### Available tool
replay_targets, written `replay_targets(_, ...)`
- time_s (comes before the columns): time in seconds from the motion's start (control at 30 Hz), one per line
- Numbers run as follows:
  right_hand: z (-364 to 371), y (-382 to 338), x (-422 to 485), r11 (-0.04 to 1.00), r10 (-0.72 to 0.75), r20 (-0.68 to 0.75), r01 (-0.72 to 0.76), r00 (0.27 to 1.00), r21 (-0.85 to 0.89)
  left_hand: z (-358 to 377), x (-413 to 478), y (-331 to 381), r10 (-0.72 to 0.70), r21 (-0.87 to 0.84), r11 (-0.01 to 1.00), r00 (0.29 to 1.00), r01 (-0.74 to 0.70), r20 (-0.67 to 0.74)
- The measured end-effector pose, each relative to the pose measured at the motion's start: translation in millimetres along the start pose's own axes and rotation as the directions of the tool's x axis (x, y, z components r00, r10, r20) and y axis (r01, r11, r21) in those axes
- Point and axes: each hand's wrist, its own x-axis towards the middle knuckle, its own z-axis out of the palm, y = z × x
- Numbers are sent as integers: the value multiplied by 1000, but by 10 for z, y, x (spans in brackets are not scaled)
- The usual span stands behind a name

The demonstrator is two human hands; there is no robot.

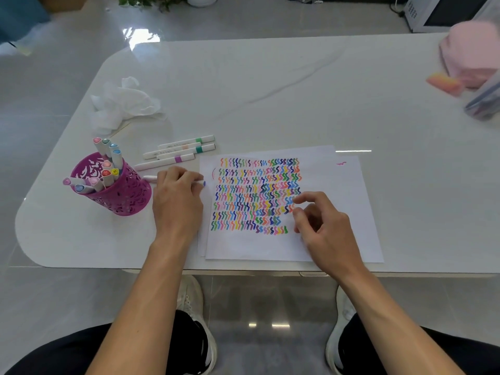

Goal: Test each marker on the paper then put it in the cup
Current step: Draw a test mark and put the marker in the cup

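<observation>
Seen from above, seated at a white glossy table [270, 90] with rounded corners.

Left hand [177, 196]: resting on the table just left of the paper, fingers curled round a slim white marker with a blue end [200, 182]. Blue end pointing right, at the paper's left edge; whether capped or bare, cannot tell.

Right hand [322, 228]: over the right half of the white sheet of paper [338, 212], gripping nothing, fingers loosely bent, thumb and forefinger apart beside the coloured marks.

Across the sheet's left and middle: rows of short zigzag strokes in many colours [257, 196], plus one small pink squiggle near the top right corner. Beneath it, a second white sheet showing at the edges.

Left of the left hand: a purple perforated metal cup [127, 196], upright, with a bunch of white markers with pastel caps [108, 163] standing and leaning in it.

Behind the left hand: several loose white markers with coloured bands [184, 148], lying side by side on the table.

Farther back on the left: a crumpled white tissue [121, 104].

At the far right edge, blurred: a pink pouch [470, 58] and a clear case of pens [487, 101].
</observation>
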Motion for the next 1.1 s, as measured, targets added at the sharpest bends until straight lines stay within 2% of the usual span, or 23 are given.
replay_targets(0.1,3,-4,0,1000,0,7,0,1000,-1,-47,-9,44,19,-71,997,995,-27,-99)
replay_targets(0.27,7,-26,-2,1000,-16,4,16,1000,-9,-152,-18,235,173,-148,961,928,-232,-331)
replay_targets(0.33,4,-40,-8,1000,-27,-21,27,999,-6,-166,-46,325,212,-194,936,910,-295,-356)
replay_targets(0.43,-12,-79,-4,999,-43,-66,43,997,-7,-185,-117,462,226,-353,868,910,-350,-347)
replay_targets(0.53,-31,-154,13,997,-76,-103,78,992,11,-203,-203,585,318,-444,794,906,-415,-279)
replay_targets(0.57,-40,-182,21,995,-92,-112,94,989,15,-190,-235,617,324,-486,780,919,-394,-225)
replay_targets(0.63,-61,-231,29,992,-129,-105,130,986,1,-155,-305,679,240,-640,736,969,-220,-59)
replay_targets(0.7,-74,-262,29,986,-163,-69,160,984,-38,-122,-365,713,173,-740,671,980,-47,96)
replay_targets(0.83,-68,-289,26,943,-276,-57,259,959,-207,-70,-447,716,186,-794,602,952,84,242)
replay_targets(0.97,-43,-256,17,916,-320,0,309,947,-257,-30,-460,677,213,-740,655,902,153,376)
replay_targets(1.1,-39,-214,25,893,-322,43,319,946,-318,-11,-457,649,259,-620,780,858,84,443)
